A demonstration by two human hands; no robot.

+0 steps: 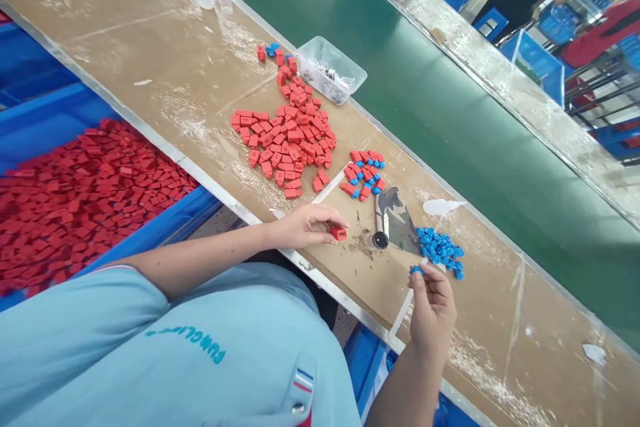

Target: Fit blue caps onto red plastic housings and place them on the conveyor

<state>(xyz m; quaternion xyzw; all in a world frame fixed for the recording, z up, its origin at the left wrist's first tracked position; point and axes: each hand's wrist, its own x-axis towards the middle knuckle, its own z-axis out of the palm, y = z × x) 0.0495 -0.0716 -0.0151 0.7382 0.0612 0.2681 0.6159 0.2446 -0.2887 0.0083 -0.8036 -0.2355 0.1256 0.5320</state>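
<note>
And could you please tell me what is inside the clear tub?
The tub holds small whitish and dark pieces, too small to identify; whatever lies beneath the top ones is covered.

In the head view I see the left hand (303, 225) pinching a red block (339, 233) over the table (115, 47), the right hand (434, 310) holding a blue piece (417, 270).

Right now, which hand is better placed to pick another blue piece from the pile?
Likely right. The right hand is beside the blue pile, though it holds a blue piece; the left hand, holding a red block, is farther off.
</note>
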